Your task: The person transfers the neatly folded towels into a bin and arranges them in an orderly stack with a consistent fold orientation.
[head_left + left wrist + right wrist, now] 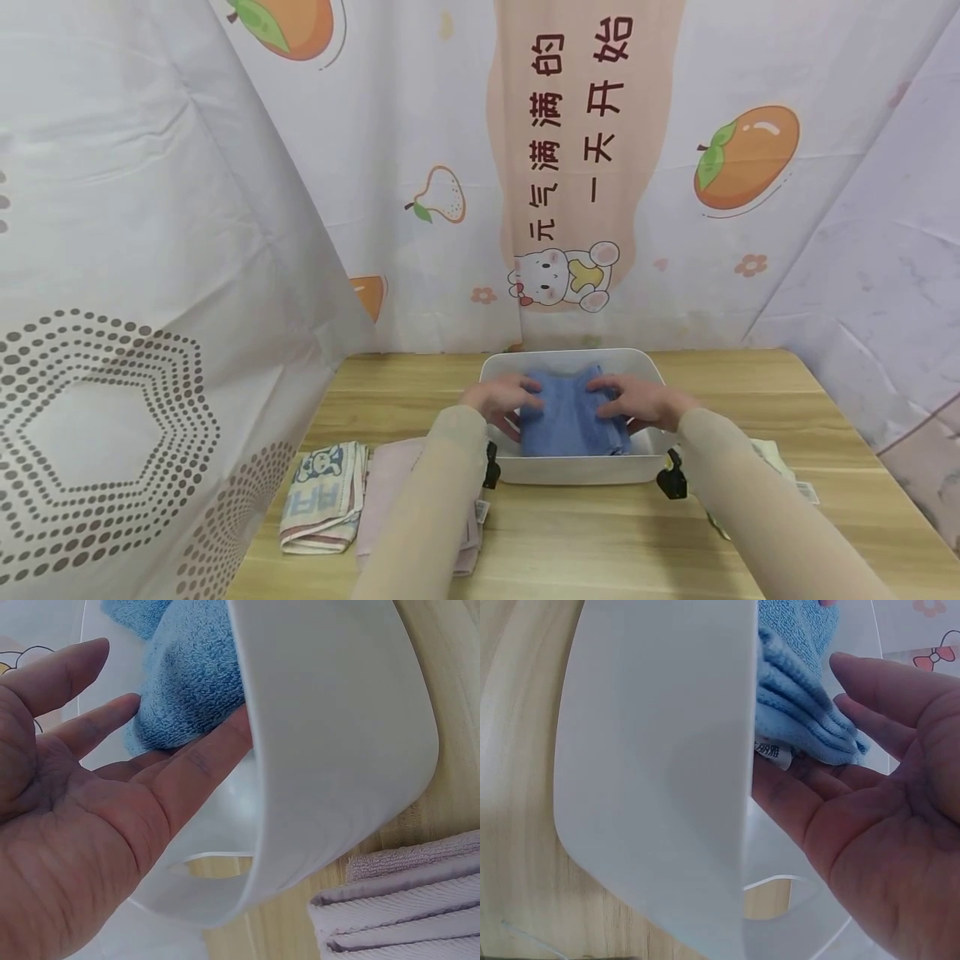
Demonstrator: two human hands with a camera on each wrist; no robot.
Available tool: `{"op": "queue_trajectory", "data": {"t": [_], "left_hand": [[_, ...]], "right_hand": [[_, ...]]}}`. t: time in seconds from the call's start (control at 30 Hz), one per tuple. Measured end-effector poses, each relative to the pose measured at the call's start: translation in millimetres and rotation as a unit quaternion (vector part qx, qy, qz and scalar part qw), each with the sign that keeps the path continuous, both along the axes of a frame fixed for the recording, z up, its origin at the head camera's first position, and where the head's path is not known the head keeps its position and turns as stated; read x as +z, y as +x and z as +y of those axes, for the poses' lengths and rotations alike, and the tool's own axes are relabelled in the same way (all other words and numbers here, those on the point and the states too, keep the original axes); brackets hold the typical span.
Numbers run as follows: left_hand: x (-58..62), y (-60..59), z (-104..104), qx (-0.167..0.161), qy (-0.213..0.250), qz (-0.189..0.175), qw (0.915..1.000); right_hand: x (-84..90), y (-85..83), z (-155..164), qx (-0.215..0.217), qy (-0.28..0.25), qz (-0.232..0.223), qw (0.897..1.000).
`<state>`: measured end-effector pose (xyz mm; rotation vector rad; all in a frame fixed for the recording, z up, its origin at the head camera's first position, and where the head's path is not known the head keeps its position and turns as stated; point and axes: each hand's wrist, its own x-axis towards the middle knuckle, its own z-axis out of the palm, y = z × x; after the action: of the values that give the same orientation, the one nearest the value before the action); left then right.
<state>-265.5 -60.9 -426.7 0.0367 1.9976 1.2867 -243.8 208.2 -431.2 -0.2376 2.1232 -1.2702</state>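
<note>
A folded blue towel (570,412) lies inside a white plastic bin (577,471) on the wooden table. My left hand (498,398) rests on the towel's left side, and my right hand (637,400) rests on its right side. Both hands have straight fingers. In the left wrist view my left hand (97,795) lies with fingertips against the blue towel (187,675) just inside the bin wall (337,750). In the right wrist view my right hand (870,810) touches the folded edge of the towel (802,705), beside the bin wall (660,765).
A patterned folded cloth (324,498) and a pink folded towel (390,492) lie on the table left of the bin. Another folded cloth (780,467) lies to the right, partly hidden by my arm. Printed curtains surround the table (585,542).
</note>
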Motion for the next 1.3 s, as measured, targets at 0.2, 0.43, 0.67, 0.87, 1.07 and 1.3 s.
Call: {"op": "queue_trajectory", "data": {"t": [0.2,0.43,0.67,0.87,1.07,1.3], "left_hand": [[-3.8,0.0,0.8,0.002,0.001,-0.002,1.0],[-4.5,0.8,1.3,-0.001,-0.004,0.0,1.0],[-7.0,-0.5,1.9,-0.003,-0.009,-0.004,0.9999],[-8.3,1.0,2.0,-0.007,-0.012,-0.007,0.9999],[-13.2,2.0,2.2,0.0,-0.005,-0.013,0.9999],[-16.4,2.5,2.5,-0.011,-0.011,-0.01,0.9998]], "right_hand": [[-3.2,-0.1,0.6,-0.001,0.002,-0.004,1.0],[-4.7,-0.4,1.1,0.0,0.007,-0.009,1.0],[-6.6,-0.5,1.8,0.001,0.006,-0.013,1.0],[-8.2,0.1,2.2,0.001,0.007,-0.015,1.0],[-9.6,0.4,3.3,0.007,0.009,-0.014,1.0],[-11.0,0.2,5.0,0.004,0.017,-0.018,1.0]]}}
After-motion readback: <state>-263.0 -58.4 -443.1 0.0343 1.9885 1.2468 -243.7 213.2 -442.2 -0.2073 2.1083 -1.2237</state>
